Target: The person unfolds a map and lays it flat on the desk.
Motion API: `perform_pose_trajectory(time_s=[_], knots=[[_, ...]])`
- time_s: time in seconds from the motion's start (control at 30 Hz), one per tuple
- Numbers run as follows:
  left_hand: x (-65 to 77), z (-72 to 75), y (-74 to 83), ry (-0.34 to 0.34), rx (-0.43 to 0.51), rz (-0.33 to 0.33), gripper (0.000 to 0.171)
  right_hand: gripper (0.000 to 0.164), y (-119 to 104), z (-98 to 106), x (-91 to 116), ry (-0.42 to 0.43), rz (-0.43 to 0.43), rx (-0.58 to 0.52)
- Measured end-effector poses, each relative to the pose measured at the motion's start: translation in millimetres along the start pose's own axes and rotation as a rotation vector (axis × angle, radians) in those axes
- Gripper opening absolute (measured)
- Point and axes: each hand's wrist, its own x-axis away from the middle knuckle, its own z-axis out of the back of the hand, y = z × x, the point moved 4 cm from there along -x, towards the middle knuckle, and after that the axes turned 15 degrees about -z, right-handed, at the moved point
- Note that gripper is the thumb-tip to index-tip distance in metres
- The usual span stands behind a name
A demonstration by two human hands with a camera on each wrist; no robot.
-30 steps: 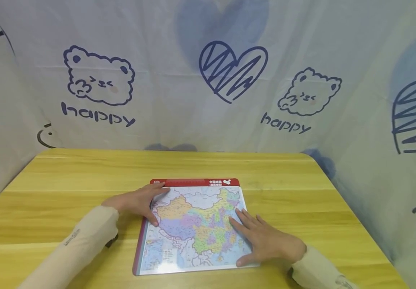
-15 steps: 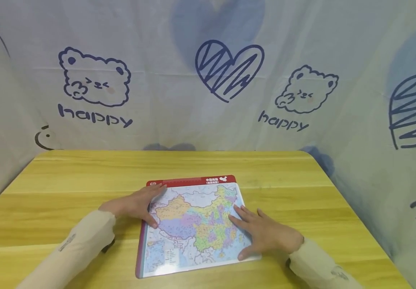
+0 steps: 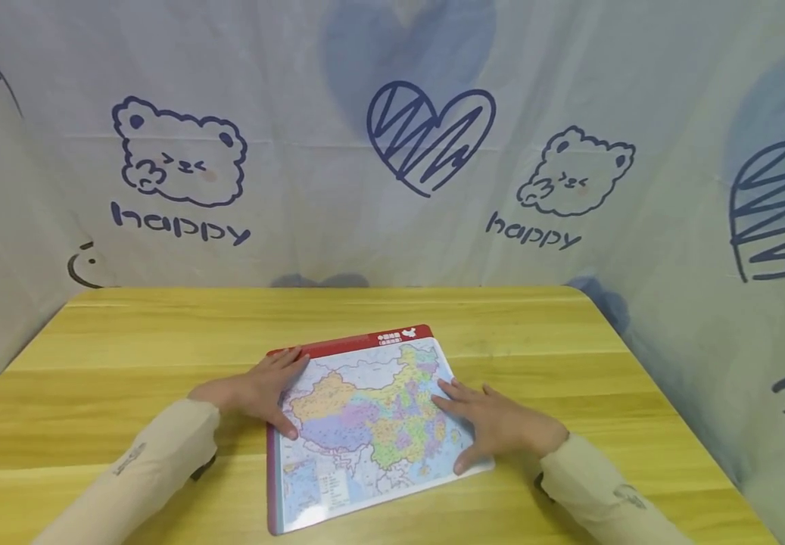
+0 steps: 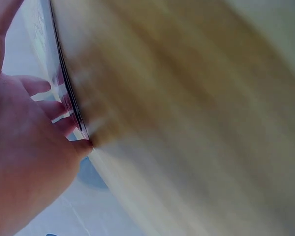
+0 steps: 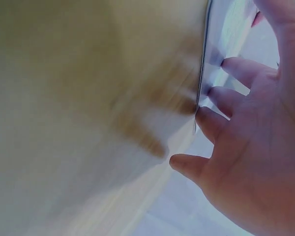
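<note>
- Map board (image 3: pixel 344 424) lies on the table (image 3: pixel 569 363) between both hands, red strip (image 3: pixel 337 347) skewed, right end farther off
- Left hand (image 3: pixel 253 392): fingers spread on the upper-left edge, not gripping
- Right hand (image 3: pixel 504 425): same, lower-right edge; neither's nearer, both touch

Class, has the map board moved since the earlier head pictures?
Yes. Against the table's back edge, the map board has turned counter-clockwise: its red top strip, earlier nearly parallel, now slants, right end closer.

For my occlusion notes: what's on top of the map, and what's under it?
The left hand and right hand rest on the map at opposite sides. Under it is the table; anything else beneath is covered and can't be seen.
</note>
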Motion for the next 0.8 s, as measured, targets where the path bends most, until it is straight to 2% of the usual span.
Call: perform_pose_trajectory(time_s=[0.27, 0.43, 0.63, 0.73, 0.8], knots=[[9.6, -3.3, 1.8, -0.003, -0.060, -0.040, 0.123, 0.101, 6.4, 8.1, -2.4, 0.011, -0.020, -0.024], [14.2, -2.7, 1.5, 0.024, -0.069, -0.025, 0.117, 0.093, 10.5, 10.9, -4.2, 0.023, -0.019, -0.030], [20.1, 3.3, 0.5, 0.096, -0.049, 0.035, 0.104, 0.072, 17.3, 14.9, -4.6, 0.092, 0.019, -0.033], [22.9, 4.1, 0.0, 0.107, -0.059, 0.042, 0.102, 0.066, 18.8, 15.9, -3.4, 0.106, 0.029, -0.020], [25.1, 3.6, 0.8, 0.112, -0.073, 0.023, 0.100, 0.064, 18.7, 16.1, -2.9, 0.106, 0.029, -0.009]])
